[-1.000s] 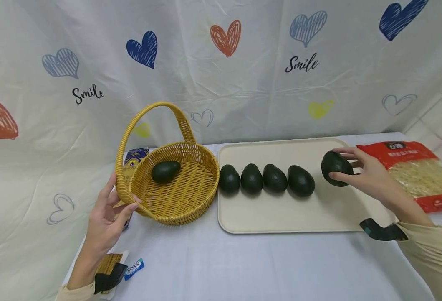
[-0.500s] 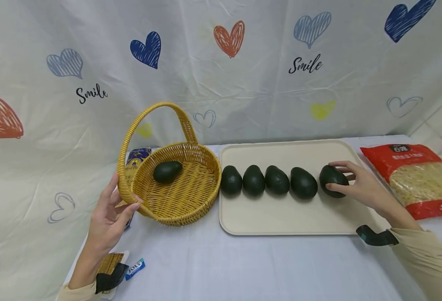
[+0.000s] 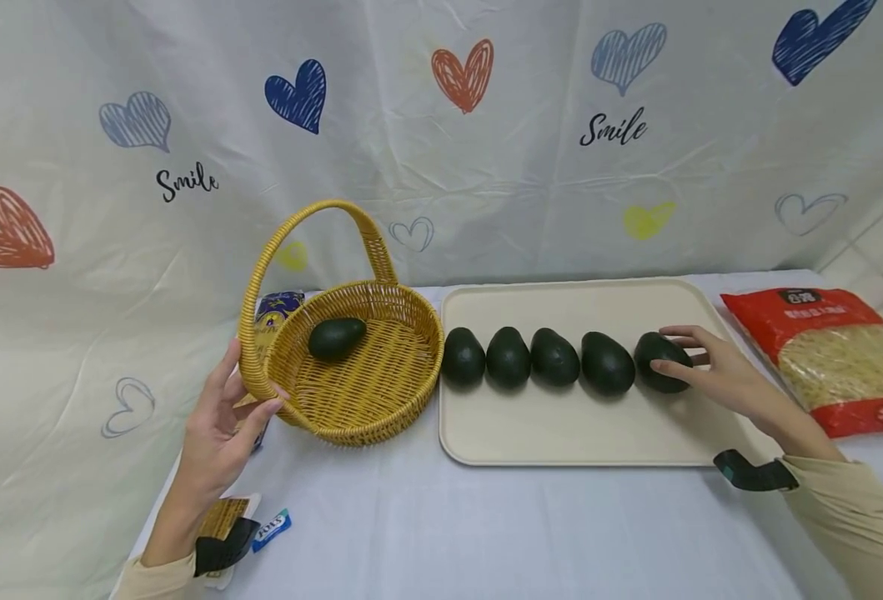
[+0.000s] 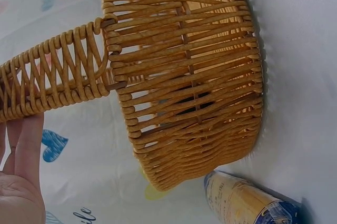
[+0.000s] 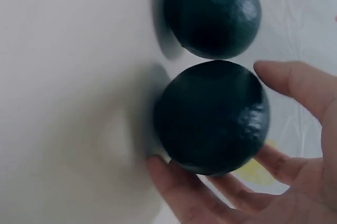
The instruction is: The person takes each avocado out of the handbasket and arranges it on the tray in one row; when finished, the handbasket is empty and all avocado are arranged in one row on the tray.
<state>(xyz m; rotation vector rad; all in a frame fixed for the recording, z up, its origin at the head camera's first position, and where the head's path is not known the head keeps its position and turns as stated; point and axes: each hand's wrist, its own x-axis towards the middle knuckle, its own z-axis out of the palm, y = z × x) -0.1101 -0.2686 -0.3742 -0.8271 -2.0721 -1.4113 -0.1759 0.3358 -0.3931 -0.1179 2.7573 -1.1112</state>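
My left hand (image 3: 223,425) grips the handle (image 3: 257,283) of a yellow wicker basket (image 3: 381,427) near its base. One dark green avocado (image 3: 336,339) lies inside the basket; through the weave in the left wrist view only a dark patch of it shows. On a cream tray (image 3: 546,433) to the right, several avocados (image 3: 508,358) stand in a row. At the row's right end my right hand (image 3: 719,367) holds another avocado (image 5: 210,119) between thumb and fingers, low over the tray. A neighbouring avocado (image 5: 213,13) sits right beside it in the right wrist view.
A red bag of pale dry food (image 3: 824,358) lies right of the tray. Behind the basket leans a blue and yellow packet (image 3: 279,308). A small blue wrapper (image 3: 272,531) lies by the left wrist. A white curtain with hearts (image 3: 501,167) hangs behind.
My right hand has lowered the avocado and moved it left, up to the end of the row. The left hand keeps its grip on the basket handle.
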